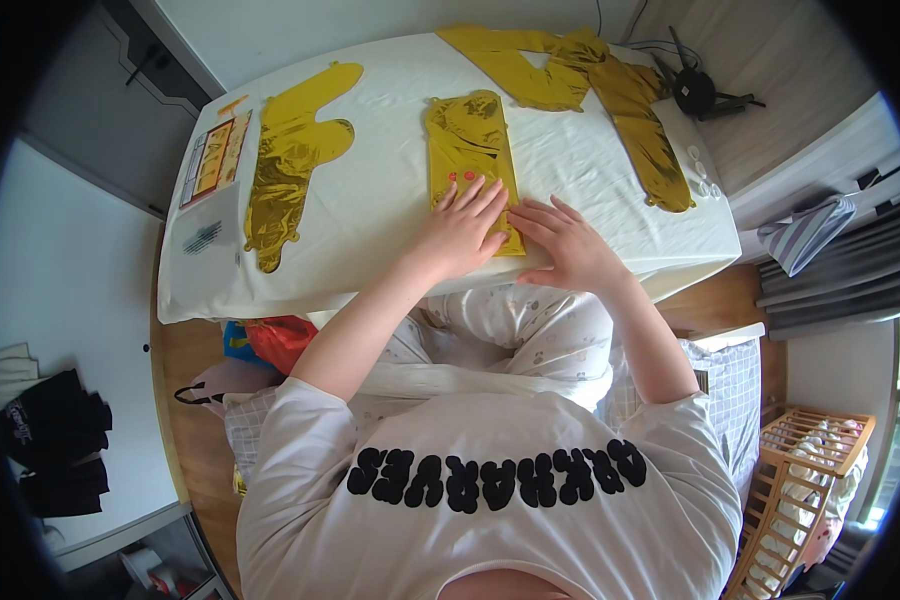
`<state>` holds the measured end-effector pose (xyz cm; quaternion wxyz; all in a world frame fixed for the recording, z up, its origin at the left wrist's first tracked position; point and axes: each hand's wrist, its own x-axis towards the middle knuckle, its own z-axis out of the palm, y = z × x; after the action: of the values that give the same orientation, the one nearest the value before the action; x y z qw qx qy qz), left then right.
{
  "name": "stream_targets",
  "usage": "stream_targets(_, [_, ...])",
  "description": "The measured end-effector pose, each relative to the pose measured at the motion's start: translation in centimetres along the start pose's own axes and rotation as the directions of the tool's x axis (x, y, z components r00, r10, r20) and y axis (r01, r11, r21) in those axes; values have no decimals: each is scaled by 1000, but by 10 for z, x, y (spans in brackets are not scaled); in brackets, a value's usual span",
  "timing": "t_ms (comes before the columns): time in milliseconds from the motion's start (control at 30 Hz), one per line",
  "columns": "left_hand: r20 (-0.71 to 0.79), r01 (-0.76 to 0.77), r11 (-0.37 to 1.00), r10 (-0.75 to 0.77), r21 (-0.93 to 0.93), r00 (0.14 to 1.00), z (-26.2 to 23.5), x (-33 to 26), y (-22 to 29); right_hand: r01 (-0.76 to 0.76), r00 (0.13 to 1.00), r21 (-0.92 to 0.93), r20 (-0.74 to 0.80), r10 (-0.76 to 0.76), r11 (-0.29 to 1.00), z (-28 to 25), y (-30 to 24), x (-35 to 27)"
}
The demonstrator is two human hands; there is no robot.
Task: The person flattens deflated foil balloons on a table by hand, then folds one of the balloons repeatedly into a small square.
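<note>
A flat gold foil balloon [470, 140], folded into a rectangle with small red dots on it, lies in front of me on the table. My left hand [455, 228] rests flat on its lower part, fingers stretched out. Beside it, my right hand [567, 243] lies palm down with the fingertips at the balloon's right edge. Neither hand grips anything. To the left is another uninflated gold foil balloon [295, 155] with rounded lobes. A third, larger gold balloon [610, 80] bends across the far right.
A white cloth covers the table [380, 215]. On its left lie a printed card [215, 160] and a clear plastic packet [208, 235]. Several small white rings [705, 180] and a black stand-like object [698, 90] are at the right. A wooden crib [795, 490] stands behind right.
</note>
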<state>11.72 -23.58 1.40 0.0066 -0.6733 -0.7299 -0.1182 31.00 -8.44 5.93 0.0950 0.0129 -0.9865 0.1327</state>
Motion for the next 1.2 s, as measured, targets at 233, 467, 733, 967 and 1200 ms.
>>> stream_targets(233, [28, -91, 995, 93, -51, 995, -7, -11, 9, 36, 996, 68, -90, -30, 997, 8, -8, -16])
stream_targets(467, [24, -158, 984, 160, -79, 987, -6, -24, 28, 85, 940, -64, -326, -101, 994, 36, -11, -35])
stream_targets(733, [68, -87, 971, 104, -222, 992, -13, -19, 25, 96, 896, -32, -433, -100, 995, 43, -9, -29])
stream_targets(967, [-136, -161, 642, 88, -750, 987, -26, -30, -19, 115, 893, -35, -434, -118, 993, 40, -12, -25])
stream_targets(1200, [109, -218, 970, 230, -112, 967, -51, -63, -38, 96, 901, 4, -426, -85, 995, 40, -10, -26])
